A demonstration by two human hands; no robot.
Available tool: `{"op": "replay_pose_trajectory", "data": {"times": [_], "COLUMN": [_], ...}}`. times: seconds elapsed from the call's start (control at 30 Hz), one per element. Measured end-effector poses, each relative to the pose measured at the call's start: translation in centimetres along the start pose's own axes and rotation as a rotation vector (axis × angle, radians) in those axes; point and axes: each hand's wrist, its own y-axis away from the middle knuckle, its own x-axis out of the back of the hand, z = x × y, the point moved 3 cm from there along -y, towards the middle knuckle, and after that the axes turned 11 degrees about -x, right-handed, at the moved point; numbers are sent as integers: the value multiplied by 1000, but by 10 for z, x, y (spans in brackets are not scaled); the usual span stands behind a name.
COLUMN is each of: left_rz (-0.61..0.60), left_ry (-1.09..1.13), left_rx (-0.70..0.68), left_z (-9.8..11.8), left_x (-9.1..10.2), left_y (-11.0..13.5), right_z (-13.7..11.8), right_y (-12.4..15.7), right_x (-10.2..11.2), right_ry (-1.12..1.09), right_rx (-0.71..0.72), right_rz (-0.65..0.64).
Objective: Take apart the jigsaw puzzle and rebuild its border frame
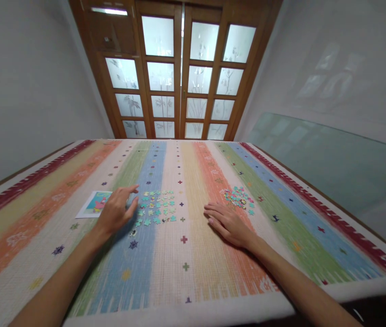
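Note:
My left hand [120, 206] hovers with its thumb and forefinger apart, holding nothing I can see. Just to its right lie loose jigsaw puzzle pieces [158, 212], mostly turquoise, spread out in rough rows on the blue stripe of the cloth. A picture card [91, 205] with a pink cartoon figure on turquoise is partly hidden behind that hand. Flat on the cloth, fingers stretched out, rests my right hand [227, 222]. Beyond its fingers sits a heap of mixed puzzle pieces [237, 197], turquoise, pink and yellow.
A striped cloth [170, 272] with small printed motifs covers the wide table. Wooden doors with frosted panes [160, 75] stand past the far edge. A pale glass panel [315, 154] leans along the right wall.

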Motion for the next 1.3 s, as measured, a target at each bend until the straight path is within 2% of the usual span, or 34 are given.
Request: {"op": "replay_pose_trajectory", "data": {"times": [0.17,0.4,0.63,0.77,0.9,1.13,1.3], "left_rz": [-79,-93,-144,-167,-147,-170,-134], "left_ry": [57,128,161,210,282,271,236], "left_rx": [50,64,36,50,93,25,98], "left_z": [-6,-9,-8,-8,-6,-7,-11], "left_x": [-14,-26,-24,-20,-17,-19,-22], "left_y": [3,5,4,-1,-13,-39,-29], "right_z": [2,-1,-11,-9,-9,-13,-2], "right_y": [0,-1,1,1,-2,-17,-32], "right_x": [0,1,3,6,8,16,16], "right_ry": [-17,-12,-22,-66,-95,-58,-54], "right_rx": [-4,2,49,11,-13,54,48], "right_rz": [12,6,-8,6,12,21,85]}}
